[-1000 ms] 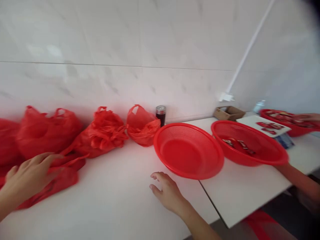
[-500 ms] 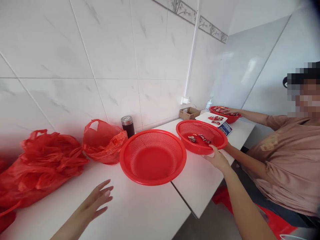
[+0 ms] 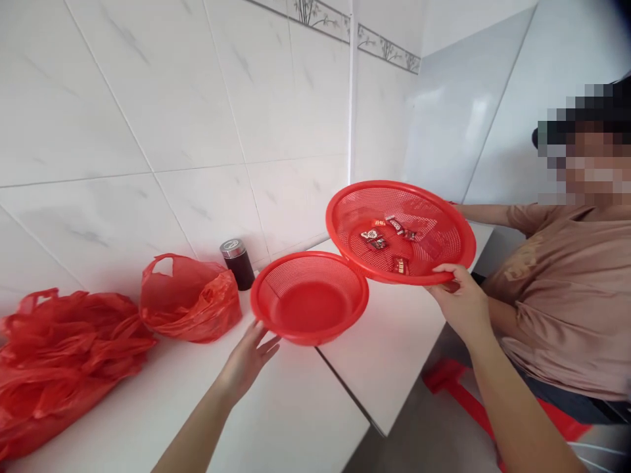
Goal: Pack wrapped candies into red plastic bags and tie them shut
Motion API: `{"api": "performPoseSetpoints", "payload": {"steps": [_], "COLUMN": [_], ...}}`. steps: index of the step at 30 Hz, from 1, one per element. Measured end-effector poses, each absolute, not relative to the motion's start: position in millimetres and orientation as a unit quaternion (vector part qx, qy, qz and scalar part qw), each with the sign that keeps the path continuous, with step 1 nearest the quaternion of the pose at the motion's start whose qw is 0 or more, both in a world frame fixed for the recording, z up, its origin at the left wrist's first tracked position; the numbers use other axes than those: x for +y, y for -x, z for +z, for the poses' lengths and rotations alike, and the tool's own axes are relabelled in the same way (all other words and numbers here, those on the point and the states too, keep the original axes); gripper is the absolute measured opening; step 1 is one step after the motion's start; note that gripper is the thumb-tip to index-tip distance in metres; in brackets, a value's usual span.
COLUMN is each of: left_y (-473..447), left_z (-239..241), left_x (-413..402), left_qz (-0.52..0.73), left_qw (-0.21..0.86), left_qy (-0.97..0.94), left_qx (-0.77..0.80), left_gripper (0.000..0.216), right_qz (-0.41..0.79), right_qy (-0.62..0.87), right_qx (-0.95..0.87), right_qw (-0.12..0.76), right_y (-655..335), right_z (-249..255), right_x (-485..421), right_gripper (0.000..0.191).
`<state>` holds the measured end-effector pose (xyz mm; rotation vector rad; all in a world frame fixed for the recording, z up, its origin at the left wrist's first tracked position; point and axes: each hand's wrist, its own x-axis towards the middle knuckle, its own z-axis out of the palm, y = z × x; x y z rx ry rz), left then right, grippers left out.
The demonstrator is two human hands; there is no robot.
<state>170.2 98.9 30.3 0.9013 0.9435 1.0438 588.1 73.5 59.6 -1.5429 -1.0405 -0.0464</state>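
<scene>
One tiled wall (image 3: 172, 118) backs the whole scene, running from nine round to one o'clock if I make the lower red basket (image 3: 310, 335) the hub of my dial. Below it, two white tabletops (image 3: 296, 407) meet in a dark seam that runs off toward five o'clock. At three o'clock sits a co-worker (image 3: 566, 295) in a dusty pink shirt, both arms reaching inward, their hands mostly hidden from me behind the other basket and the worker's right hand. That other one, the wide red basket (image 3: 345, 256), is at two o'clock, raised and tipped toward the worker, its rim overlapping the hub basket's edge; I can't tell whether the two touch. A crumpled red bag heap (image 3: 73, 361) slumps at eight o'clock, and a red bag with a loop handle (image 3: 190, 302) leans just beside it, nearer nine. The right hand (image 3: 463, 302), at three o'clock, pinches the near rim of the wide basket, digits above and below the edge. The left hand (image 3: 249, 358) is at seven to eight o'clock, fingers spread at the hub basket's outer rim; how firmly they press I can't tell. At ten o'clock stands a dark tumbler (image 3: 239, 266) with a silvery lid. Smallest are several wrapped packets (image 3: 400, 265), scattered inside the wide basket.
</scene>
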Motion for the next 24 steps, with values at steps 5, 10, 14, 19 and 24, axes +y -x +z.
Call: {"api": "performPoseSetpoints", "payload": {"steps": [5, 10, 14, 19, 24], "left_y": [-215, -189, -131, -49, -5], "left_z": [3, -7, -5, -10, -8], "left_x": [118, 77, 46, 23, 11], "left_qz": [0.401, 0.395, 0.463, 0.532, 0.575], "left_qw": [0.672, 0.657, 0.605, 0.514, 0.466], "left_qy": [-0.419, -0.422, -0.390, -0.301, -0.269], "left_qx": [0.460, 0.485, 0.517, 0.602, 0.616], "left_gripper": [0.059, 0.054, 0.047, 0.034, 0.032], "right_qz": [0.057, 0.261, 0.426, 0.446, 0.317], "right_qy": [0.604, 0.528, 0.470, 0.482, 0.556], "right_qx": [-0.492, -0.521, -0.549, -0.577, -0.594], "right_qw": [0.624, 0.618, 0.544, 0.486, 0.487], "right_y": [-546, -504, -467, -425, -397], "right_z": [85, 76, 60, 34, 1], "right_x": [34, 14, 13, 19, 36], "right_gripper": [0.033, 0.034, 0.033, 0.031, 0.032]}}
